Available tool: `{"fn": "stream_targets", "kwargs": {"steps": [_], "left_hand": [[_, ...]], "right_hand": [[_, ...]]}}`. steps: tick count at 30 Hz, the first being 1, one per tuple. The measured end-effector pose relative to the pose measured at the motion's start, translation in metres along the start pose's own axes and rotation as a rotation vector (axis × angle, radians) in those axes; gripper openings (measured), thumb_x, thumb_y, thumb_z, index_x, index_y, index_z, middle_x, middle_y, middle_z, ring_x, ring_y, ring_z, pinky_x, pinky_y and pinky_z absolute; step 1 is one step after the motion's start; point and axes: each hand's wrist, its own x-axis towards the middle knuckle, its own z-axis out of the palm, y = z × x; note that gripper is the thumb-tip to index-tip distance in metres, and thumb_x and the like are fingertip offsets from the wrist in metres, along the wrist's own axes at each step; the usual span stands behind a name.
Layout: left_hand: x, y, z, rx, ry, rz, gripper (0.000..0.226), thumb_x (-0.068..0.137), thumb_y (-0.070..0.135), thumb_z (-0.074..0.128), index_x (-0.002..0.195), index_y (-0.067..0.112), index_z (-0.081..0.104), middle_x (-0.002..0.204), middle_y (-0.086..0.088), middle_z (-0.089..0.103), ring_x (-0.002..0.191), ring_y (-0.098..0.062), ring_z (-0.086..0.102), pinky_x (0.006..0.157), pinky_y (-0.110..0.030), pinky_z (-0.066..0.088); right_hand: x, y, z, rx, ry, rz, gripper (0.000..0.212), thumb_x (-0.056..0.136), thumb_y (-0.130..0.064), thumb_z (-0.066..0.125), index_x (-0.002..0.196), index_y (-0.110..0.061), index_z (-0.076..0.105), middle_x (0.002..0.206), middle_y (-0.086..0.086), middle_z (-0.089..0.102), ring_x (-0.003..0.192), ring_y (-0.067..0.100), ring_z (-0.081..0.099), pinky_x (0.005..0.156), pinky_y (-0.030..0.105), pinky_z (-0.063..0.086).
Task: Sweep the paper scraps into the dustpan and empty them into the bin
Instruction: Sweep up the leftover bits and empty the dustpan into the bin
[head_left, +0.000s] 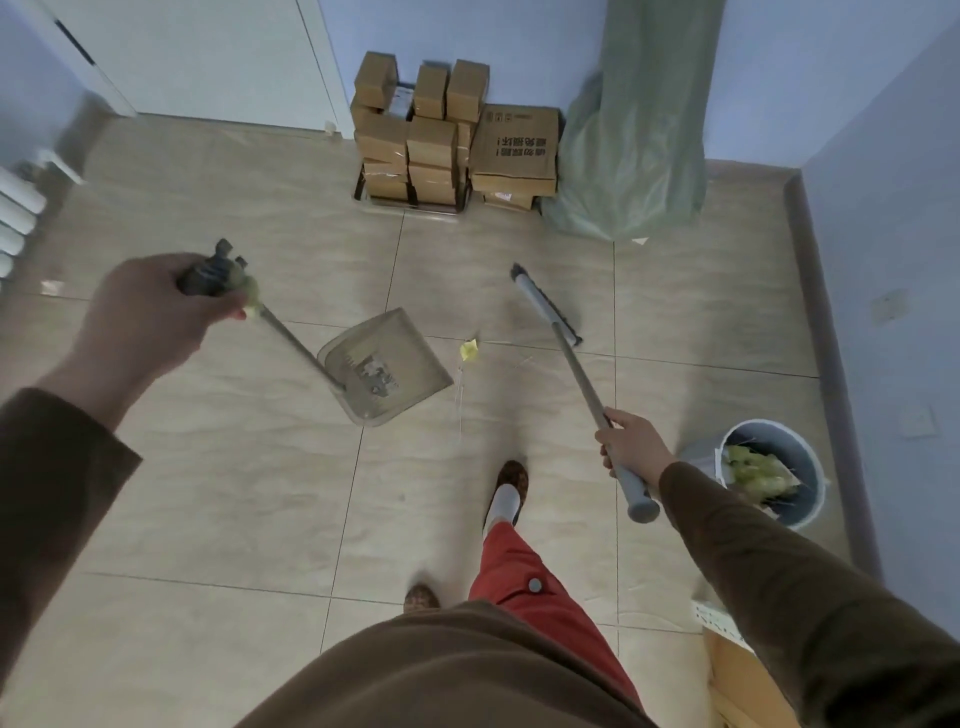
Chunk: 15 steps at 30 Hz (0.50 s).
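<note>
Although some pale debris already lies inside the dustpan (387, 358), the sweeping does not look finished; one yellow paper scrap (470, 349) sits on the floor tiles (234, 467) just beside the dustpan's open mouth, on the side toward the broom head (545, 304), and a few thin pale strands trail from the scrap toward the person's foot; so I judge the job roughly midway, with this last visible scrap to be pushed in and the emptying not yet done. The bin (810, 499) stands well apart from the dustpan, beyond the broom handle and close to the wall; it holds yellow-green rubbish, though whether that is paper from this task cannot be told.

The left hand (140, 317) is wrapped around the dark grip at the top of the dustpan's long handle, fingers curled tightly and pressed together; the right hand (631, 444) is closed around the broom's grey shaft near its upper end, fingers folded over it; the broom head hovers or rests on the far side of the scrap from the dustpan, and contact with the floor is hard to judge.

The stuff in the dustpan is too blurred to name with confidence; whether the pan's lip touches the tiles is unclear; the stacked cardboard boxes (452, 135) beyond the dustpan could hide further scraps; the floor behind the person is out of view.
</note>
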Motion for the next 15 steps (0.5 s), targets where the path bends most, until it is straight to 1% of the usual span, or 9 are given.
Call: {"fn": "stream_targets", "kwargs": {"steps": [1,2,3,5,7,9,11,15], "left_hand": [[-0.011,-0.015,0.002,0.044,-0.014,0.004,0.019,0.082,0.038,0.076,0.091,0.021,0.075,0.070,-0.004,0.070,0.056,-0.027,0.057,0.060,-0.034,0.052],[-0.023,-0.029,0.006,0.086,-0.020,0.014,0.017,0.081,0.038,0.076,0.089,0.022,0.075,0.073,-0.006,0.069,0.061,-0.031,0.058,0.063,-0.039,0.050],[-0.035,-0.041,0.010,0.126,-0.026,0.026,0.015,0.082,0.037,0.075,0.088,0.023,0.074,0.072,-0.005,0.067,0.063,-0.030,0.058,0.061,-0.038,0.046],[-0.058,-0.059,0.021,0.181,-0.047,0.038,0.011,0.084,0.033,0.073,0.089,0.023,0.074,0.070,-0.001,0.065,0.060,-0.024,0.057,0.056,-0.033,0.039],[-0.075,-0.074,0.032,0.197,-0.078,0.033,0.012,0.086,0.033,0.071,0.092,0.024,0.074,0.071,0.001,0.067,0.060,-0.022,0.059,0.056,-0.032,0.042],[-0.089,-0.088,0.046,0.195,-0.084,0.029,0.015,0.086,0.034,0.070,0.096,0.024,0.074,0.075,-0.001,0.070,0.067,-0.024,0.062,0.062,-0.035,0.048],[-0.098,-0.095,0.060,0.173,-0.085,0.030,0.017,0.086,0.035,0.069,0.098,0.024,0.073,0.080,-0.001,0.071,0.075,-0.025,0.063,0.068,-0.037,0.050],[-0.103,-0.091,0.084,0.118,-0.057,0.009,0.016,0.087,0.040,0.063,0.090,0.026,0.069,0.076,0.002,0.068,0.074,-0.022,0.061,0.066,-0.035,0.048]], "right_hand": [[-0.008,0.006,0.007,0.028,0.012,0.004,0.054,0.095,-0.005,0.051,0.148,-0.016,0.044,0.075,0.011,0.057,0.054,0.017,0.051,0.045,0.026,0.046],[-0.017,0.013,0.014,0.050,0.022,0.007,0.054,0.095,-0.005,0.051,0.148,-0.016,0.044,0.075,0.011,0.057,0.054,0.018,0.051,0.045,0.026,0.047],[-0.024,0.021,0.020,0.069,0.031,0.007,0.054,0.095,-0.005,0.051,0.147,-0.016,0.045,0.075,0.011,0.057,0.055,0.018,0.051,0.045,0.026,0.047],[-0.038,0.034,0.030,0.099,0.047,0.009,0.054,0.095,-0.005,0.052,0.147,-0.016,0.045,0.075,0.010,0.058,0.055,0.018,0.051,0.045,0.026,0.047],[-0.050,0.045,0.038,0.114,0.062,0.013,0.054,0.094,-0.006,0.053,0.147,-0.018,0.046,0.076,0.011,0.058,0.055,0.018,0.052,0.045,0.026,0.047],[-0.060,0.052,0.041,0.121,0.071,0.012,0.054,0.094,-0.006,0.052,0.147,-0.019,0.046,0.076,0.011,0.058,0.054,0.018,0.052,0.045,0.026,0.047],[-0.067,0.057,0.043,0.132,0.074,0.009,0.055,0.094,-0.006,0.053,0.147,-0.019,0.046,0.075,0.011,0.058,0.053,0.018,0.051,0.044,0.026,0.047],[-0.071,0.058,0.045,0.136,0.083,0.004,0.054,0.095,-0.007,0.052,0.147,-0.020,0.046,0.077,0.011,0.058,0.055,0.018,0.051,0.046,0.027,0.048]]}}
